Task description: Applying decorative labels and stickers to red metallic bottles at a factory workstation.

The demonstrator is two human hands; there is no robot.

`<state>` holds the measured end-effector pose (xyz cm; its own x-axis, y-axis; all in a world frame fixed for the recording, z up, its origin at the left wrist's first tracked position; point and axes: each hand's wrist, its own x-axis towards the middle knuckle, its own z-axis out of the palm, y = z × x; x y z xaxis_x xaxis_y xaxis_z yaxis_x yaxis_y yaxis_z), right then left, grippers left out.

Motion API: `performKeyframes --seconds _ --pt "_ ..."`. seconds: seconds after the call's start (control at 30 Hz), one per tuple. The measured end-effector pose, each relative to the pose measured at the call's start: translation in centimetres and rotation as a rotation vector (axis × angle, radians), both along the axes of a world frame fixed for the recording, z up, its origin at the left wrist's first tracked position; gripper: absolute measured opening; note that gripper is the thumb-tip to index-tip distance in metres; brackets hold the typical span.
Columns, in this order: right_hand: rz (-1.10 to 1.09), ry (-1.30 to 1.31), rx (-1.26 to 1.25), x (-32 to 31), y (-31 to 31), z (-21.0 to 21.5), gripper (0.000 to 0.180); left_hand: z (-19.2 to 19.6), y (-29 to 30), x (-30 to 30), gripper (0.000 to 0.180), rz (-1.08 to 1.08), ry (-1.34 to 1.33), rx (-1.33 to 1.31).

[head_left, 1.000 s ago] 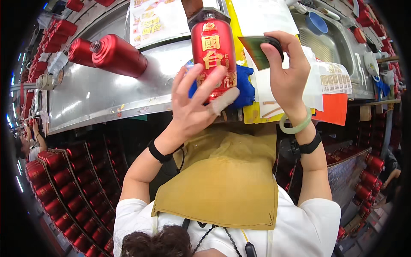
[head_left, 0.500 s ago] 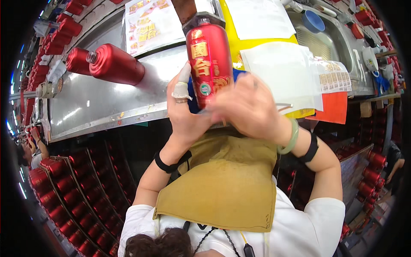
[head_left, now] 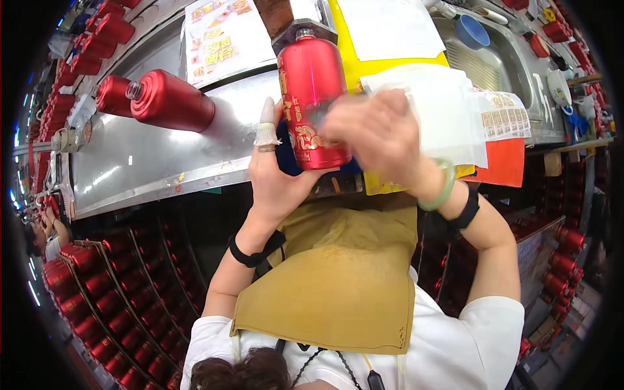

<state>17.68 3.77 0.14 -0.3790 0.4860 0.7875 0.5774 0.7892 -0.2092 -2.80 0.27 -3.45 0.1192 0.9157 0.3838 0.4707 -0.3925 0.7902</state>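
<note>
A glossy red bottle (head_left: 313,81) with gold lettering and a clear neck lies on the bench in front of me, its neck pointing away. My left hand (head_left: 279,179) is wrapped round its left side and base, with white wrapping on one finger. Beside the bottle's lower right side, my right hand (head_left: 380,133) is smeared by motion. Its fingers are too blurred to show whether they hold anything. Gold lettering shows along the bottle's left edge, and a gold pattern lies near its base. A dark holder (head_left: 323,31) stands at the neck end.
Two more red bottles (head_left: 174,101) lie on the metal bench at left. Sheets of gold stickers (head_left: 218,42) lie behind them. White sheets (head_left: 432,114) on yellow backing are at right, near a sink (head_left: 487,58) with a blue bowl (head_left: 473,32). Racks of red bottles (head_left: 123,292) stand below.
The bottle has turned so its large gold lettering now sits at the left edge and plain red faces up. My right hand has shifted slightly right, off the base.
</note>
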Motion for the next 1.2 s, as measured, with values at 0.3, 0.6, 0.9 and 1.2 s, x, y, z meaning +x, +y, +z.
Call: performKeyframes --seconds 0.3,0.6,0.9,1.2 --pt "-0.001 0.008 -0.031 1.3 0.2 0.5 0.023 -0.2 0.5 -0.3 0.102 -0.007 0.002 -0.096" --pt "-0.187 0.619 -0.488 6.5 4.6 1.1 0.019 -0.2 0.9 -0.4 0.099 -0.072 -0.029 -0.104" --pt "-0.424 -0.166 -1.031 10.8 -3.8 1.7 0.034 2.4 0.0 0.6 0.096 0.005 0.047 0.137" --pt "-0.569 -0.21 -0.95 11.7 -7.1 0.7 0.02 2.9 -0.6 0.7 0.1 -0.02 0.081 0.2"
